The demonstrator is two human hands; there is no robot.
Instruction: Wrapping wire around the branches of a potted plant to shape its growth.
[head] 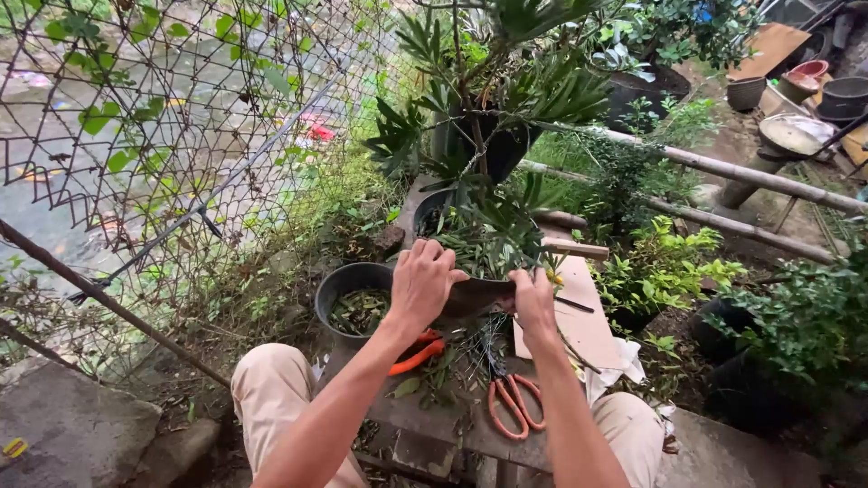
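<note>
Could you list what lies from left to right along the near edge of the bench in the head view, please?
Black pot of leaf clippings → left hand on the potted plant's rim → right hand → leafy green shrub.

Left hand [423, 282] grips near rim of black potted plant [488, 237], fingers curled over the rim. Right hand [533, 301] holds the same pot's rim on the other side, beside the narrow leaves. Just left of that pot: second black pot [336, 291] with cut leaves inside. In front of the pot, on the wooden plank [588, 327]: orange-handled scissors [514, 405]; another orange-handled tool [418, 354] partly hidden under left wrist. Behind the pot, a taller dark pot [493, 145] with long-leaved plant. Wire fence [172, 136] far left of the pot. Knees in beige trousers [267, 387] below.
</note>
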